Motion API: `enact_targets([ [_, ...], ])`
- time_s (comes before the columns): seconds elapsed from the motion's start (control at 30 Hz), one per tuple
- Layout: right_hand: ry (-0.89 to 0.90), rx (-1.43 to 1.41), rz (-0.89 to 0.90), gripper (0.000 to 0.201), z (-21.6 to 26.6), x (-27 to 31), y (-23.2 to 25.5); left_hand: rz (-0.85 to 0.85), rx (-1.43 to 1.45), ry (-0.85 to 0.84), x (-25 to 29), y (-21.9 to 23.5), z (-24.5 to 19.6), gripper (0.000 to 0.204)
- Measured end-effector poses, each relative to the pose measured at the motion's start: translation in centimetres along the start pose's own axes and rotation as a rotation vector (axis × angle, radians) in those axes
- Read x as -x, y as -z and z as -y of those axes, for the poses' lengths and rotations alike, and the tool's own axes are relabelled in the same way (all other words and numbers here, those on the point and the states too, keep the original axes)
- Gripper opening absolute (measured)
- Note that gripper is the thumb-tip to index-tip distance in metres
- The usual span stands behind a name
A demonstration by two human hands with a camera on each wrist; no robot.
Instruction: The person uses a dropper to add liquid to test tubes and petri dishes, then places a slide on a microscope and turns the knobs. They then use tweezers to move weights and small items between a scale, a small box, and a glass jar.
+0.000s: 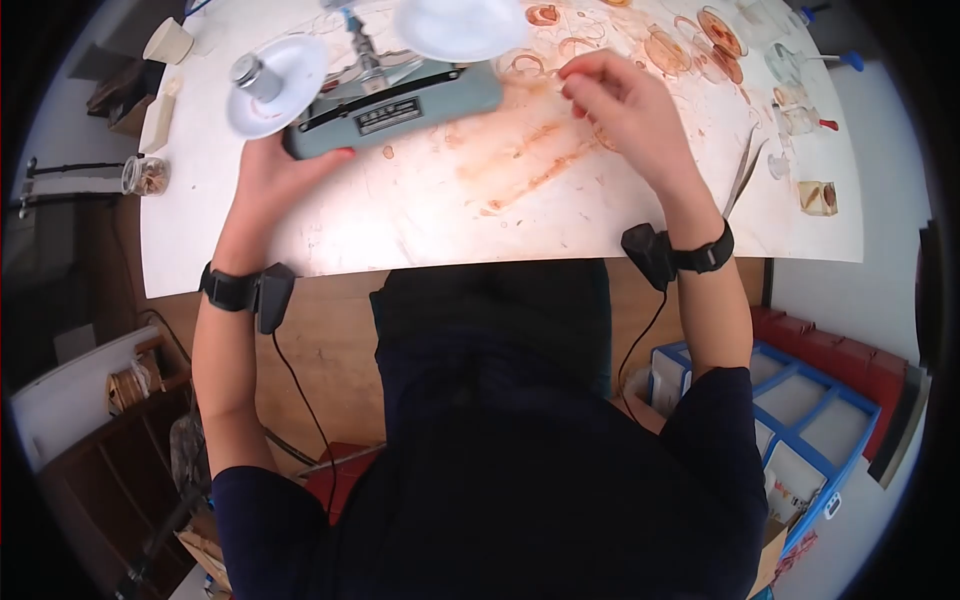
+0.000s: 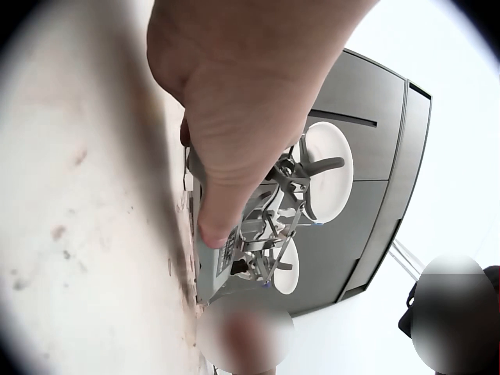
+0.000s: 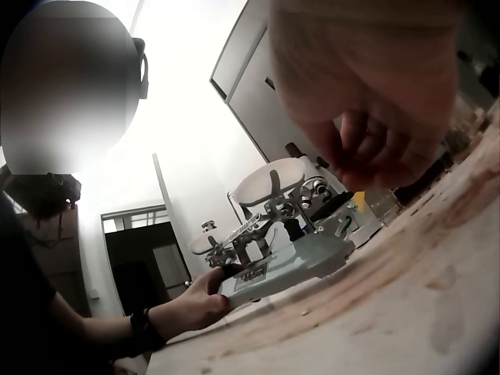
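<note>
A pale green two-pan balance scale (image 1: 430,112) is at the back left of the table in the head view, slanted and slightly blurred. My left hand (image 1: 275,185) grips its left end, with the thumb along the front and the other fingers mostly hidden by the base. On the left white pan (image 1: 300,70) stands a metal weight (image 1: 257,78); the right pan (image 1: 460,28) looks bare. My right hand (image 1: 635,120) hovers to the right of the scale with fingers loosely curled and nothing visible in them. In the right wrist view, the scale's base (image 3: 305,258) slopes above the tabletop.
The white tabletop (image 1: 400,220) carries reddish-brown stains. Several stained glass dishes (image 1: 665,48) lie at the back right. Tweezers (image 1: 743,175) and a small block (image 1: 817,198) lie on the right. On the left are a glass jar (image 1: 148,176) and a white cup (image 1: 168,42).
</note>
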State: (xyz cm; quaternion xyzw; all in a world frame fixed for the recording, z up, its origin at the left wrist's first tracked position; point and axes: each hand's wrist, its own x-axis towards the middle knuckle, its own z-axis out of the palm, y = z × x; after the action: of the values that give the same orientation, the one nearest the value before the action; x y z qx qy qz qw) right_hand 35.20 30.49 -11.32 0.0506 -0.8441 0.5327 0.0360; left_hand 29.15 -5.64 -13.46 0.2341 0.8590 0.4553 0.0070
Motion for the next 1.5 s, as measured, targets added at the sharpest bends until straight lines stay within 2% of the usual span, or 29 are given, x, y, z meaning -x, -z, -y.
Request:
enact_targets([
  [0.07,0.154,0.299,0.151,0.014,0.7,1.9,-1.2,-0.05,-0.009,0.019,2.2,1.7,1.9,0.069],
  [0.17,0.148,0.381,0.215,0.015,0.7,2.2,-2.0,-0.12,-0.035,0.08,5.6,4.1,4.2,0.069],
  [0.27,0.181,0.363,0.247,0.013,0.8,1.9,-2.5,-0.19,-0.005,0.124,8.4,5.7,4.4,0.069],
  [0.4,0.241,0.525,0.297,0.011,1.3,1.7,-3.0,-0.304,0.036,0.243,12.3,7.6,5.5,0.068],
  [0.47,0.291,0.566,0.282,0.011,1.0,1.5,-3.2,-0.308,0.055,0.233,13.5,8.4,6.3,0.068],
  [0.57,0.271,0.623,0.277,0.009,1.5,1.4,-3.6,-0.319,0.038,0.245,14.3,8.9,5.8,0.069],
  [0.97,0.019,0.494,0.211,0.017,1.3,1.1,-2.2,-0.193,0.153,0.092,10.1,4.9,3.0,0.075],
  [1.17,0.078,0.489,0.24,0.016,0.6,1.4,-1.9,-0.15,0.193,0.013,7.3,2.1,0.7,0.073],
  [1.27,0.169,0.473,0.232,0.014,0.7,1.5,-2.6,-0.126,0.095,0.012,6.0,1.4,0.5,0.071],
  [1.37,0.262,0.587,0.293,0.012,1.2,1.4,-2.9,-0.098,0.084,-0.036,4.2,0.5,-0.4,0.068],
  [1.5,0.277,0.667,0.284,0.01,1.2,1.8,-2.8,-0.05,0.06,-0.089,1.8,-0.5,-1.5,0.065],
])
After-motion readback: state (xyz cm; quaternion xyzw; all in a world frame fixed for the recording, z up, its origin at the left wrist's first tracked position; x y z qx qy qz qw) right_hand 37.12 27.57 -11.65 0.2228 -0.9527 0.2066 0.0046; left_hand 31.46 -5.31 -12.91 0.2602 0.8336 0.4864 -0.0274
